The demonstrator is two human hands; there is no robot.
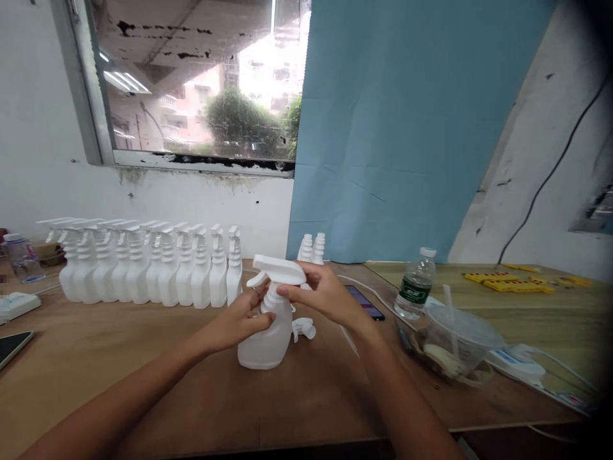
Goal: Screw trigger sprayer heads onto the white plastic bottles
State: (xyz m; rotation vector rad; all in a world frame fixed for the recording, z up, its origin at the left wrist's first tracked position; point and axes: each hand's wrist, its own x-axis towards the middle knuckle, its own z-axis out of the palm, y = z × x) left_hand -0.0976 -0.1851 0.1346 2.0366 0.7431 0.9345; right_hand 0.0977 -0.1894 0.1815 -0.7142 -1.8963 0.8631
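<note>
A white spray bottle (pixel 265 345) with its trigger head on stands on the brown tabletop in front of me. My left hand (pixel 246 319) is closed around the bottle's neck, a ring on one finger. Up at the spray head, my right hand (pixel 325 291) grips the head's back end between thumb and fingers. Just right of the bottle lies a loose white trigger head (pixel 303 329). Behind my right hand stand two white bottles (pixel 313 248) without heads, their lower parts hidden.
A row of several white spray bottles (pixel 167 275) lines the wall at left. To the right are a phone (pixel 366 303), a water bottle (pixel 416 287), a clear plastic bowl (pixel 462 332) and a power strip (pixel 514 367). Another phone (pixel 14 348) lies at far left.
</note>
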